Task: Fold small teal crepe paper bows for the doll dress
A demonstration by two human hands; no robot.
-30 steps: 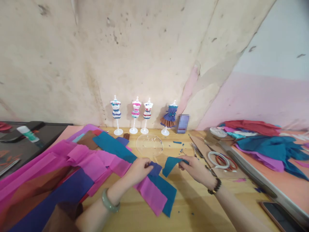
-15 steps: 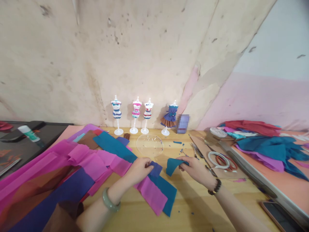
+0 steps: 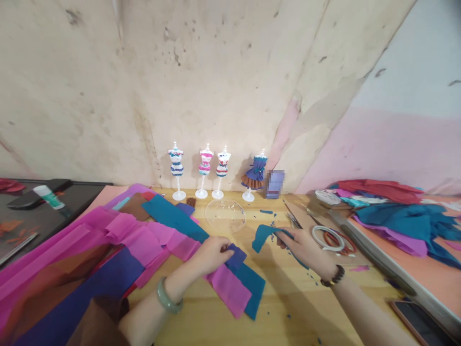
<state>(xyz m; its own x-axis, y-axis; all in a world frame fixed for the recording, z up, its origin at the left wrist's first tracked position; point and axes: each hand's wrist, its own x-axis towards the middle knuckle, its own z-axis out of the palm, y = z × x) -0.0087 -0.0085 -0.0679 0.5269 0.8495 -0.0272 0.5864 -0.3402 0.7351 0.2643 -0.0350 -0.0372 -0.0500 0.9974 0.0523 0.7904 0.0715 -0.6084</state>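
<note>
One phone (image 3: pixel 428 321) is lying way down at my near right, partly out of view. A bit further in, a pink strip (image 3: pixel 232 293) and a teal length (image 3: pixel 254 283) are lying slantwise on the wooden table (image 3: pixel 201 317), running up beneath my left hand (image 3: pixel 218 252). That hand is pinching a small blue piece (image 3: pixel 236 256), thumb and finger together on its edge, the rest sticking out above those two lengths. My right hand (image 3: pixel 301 247) is clamping a loose teal strip (image 3: pixel 264 234) between thumb and fingers; I'm holding it up, one end curling over to the left, more teal showing below my palm.

So I'm reckoning this is the handling-loose-pieces step, one per hand, the two well apart. Next move is probably calling for a light grip, since this stuff is looking thin and easy to crease.

Past my hands, a clear dish (image 3: pixel 216 220) is holding tiny bits. At the back, three white mini dress forms (image 3: pixel 205 163) are standing in coloured bands, and a fourth form (image 3: pixel 262 153) is wearing a blue-and-brown dress (image 3: pixel 256 174), all near the wall (image 3: pixel 201 86).
</note>
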